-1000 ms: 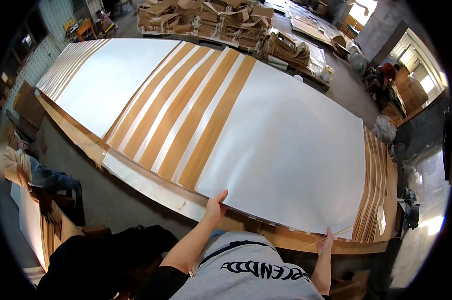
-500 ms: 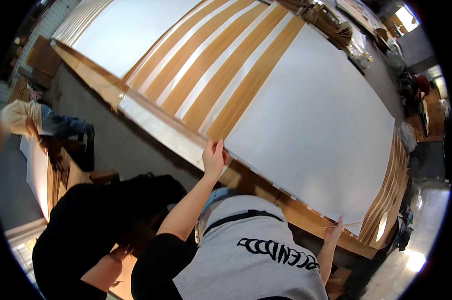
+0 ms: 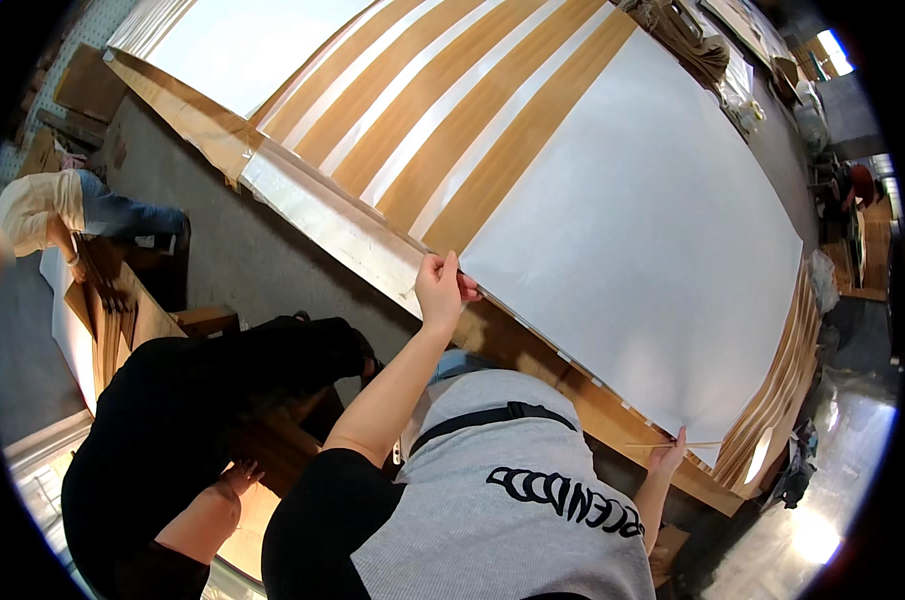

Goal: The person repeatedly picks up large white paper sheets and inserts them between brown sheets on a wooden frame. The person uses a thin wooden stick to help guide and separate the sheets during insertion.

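A large white sheet (image 3: 642, 230) lies across the table in front of me, on top of overlapping sheets that show as brown strips (image 3: 502, 170) with white bands between. My left hand (image 3: 440, 288) pinches the near left corner of the white sheet, thumb on top and fingers curled under its edge. At the near right corner, my right hand (image 3: 666, 456) is closed on a thin wooden stick (image 3: 702, 444), and its fingertips touch the sheet's edge. Part of that hand's grip is hidden by the sheet and the stick.
Fanned brown sheets (image 3: 772, 400) border the right side. Another white sheet (image 3: 242, 55) lies at far left. A co-worker in black (image 3: 172, 430) bends close on my left; another person (image 3: 47, 205) handles brown sheets (image 3: 112, 300) farther off. Plastic and scraps (image 3: 742, 105) lie beyond the table.
My left hand has shifted slightly up and right with the sheet's corner still pinched. My right hand stays near the right corner with the stick. The view has shifted a little.
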